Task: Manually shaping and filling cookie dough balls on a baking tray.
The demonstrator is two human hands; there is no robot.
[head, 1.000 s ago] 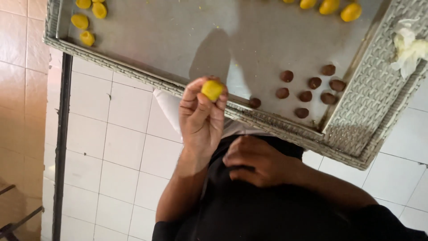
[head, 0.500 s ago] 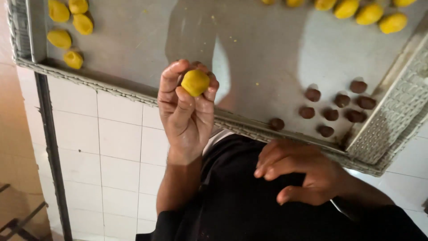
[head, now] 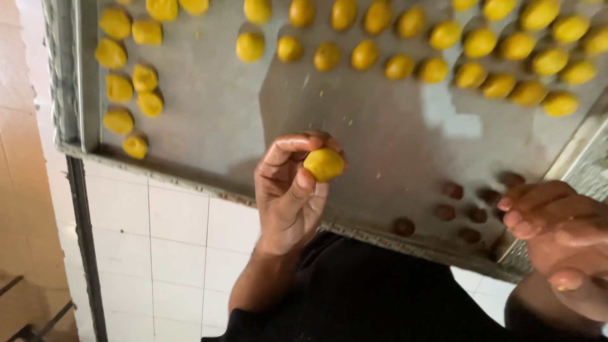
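Dough ball pinched above the tray edge

Fingers of the left hand close around a small round yellow dough ball, the thumb pressing up from below and the curled index and middle fingers capping it from above. The ball sits at the fingertips, at about one o'clock from the palm, lifted over the near part of the large grey metal tray and touching nothing else. The wrist is bent back, the forearm rising from six o'clock out of a black sleeve.

Judging from the grip, the step in hand looks like shaping or inspecting one ball between the fingertips; a next move would call for gentle, even pressure so the soft piece keeps its round form.

The right hand hangs at four o'clock over the tray's near right corner, fingers loosely bent and pointing toward nine o'clock, holding nothing that I can see. Just beside its fingertips lies a cluster of small dark brown balls on the tray.

Rows of yellow dough balls run across the tray from eleven to two o'clock, and a second group gathers at ten o'clock. White wall tiles show beneath the tray rim.
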